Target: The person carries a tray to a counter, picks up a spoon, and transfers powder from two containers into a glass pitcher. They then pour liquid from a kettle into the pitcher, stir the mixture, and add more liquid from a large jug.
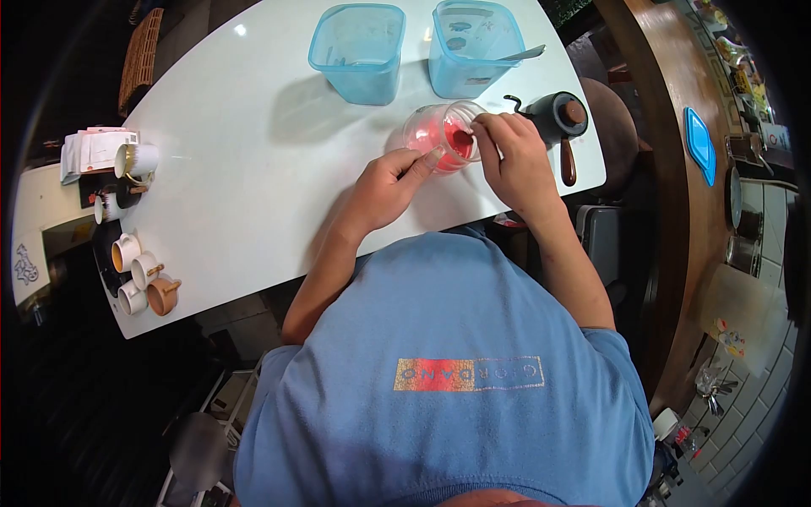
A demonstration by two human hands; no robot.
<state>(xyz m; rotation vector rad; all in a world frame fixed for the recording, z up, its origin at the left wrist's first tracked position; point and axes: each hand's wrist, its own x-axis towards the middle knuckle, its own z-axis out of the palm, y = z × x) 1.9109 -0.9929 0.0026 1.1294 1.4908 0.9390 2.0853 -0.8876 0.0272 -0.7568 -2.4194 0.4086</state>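
My left hand (391,188) is closed round the side of a clear plastic jar (428,127), its thumb pressed on the wall. The jar leans over on the white table, its mouth turned towards my right hand (514,156). Pink-red contents (459,144) show through the wall and the opening. At the jar's rim, the fingers of my right hand are pinched together; what they grip is mostly hidden. Beyond the jar stand two light-blue translucent plastic containers, one on the left (359,63) and one on the right (473,63) with a utensil handle (525,54) over its rim.
A black gooseneck kettle (553,117) with a wooden handle stands just right of my right hand. Several cups (145,268) crowd the left end of the white table (245,160). A blue lid (699,145) lies on the wooden counter (667,101) at right.
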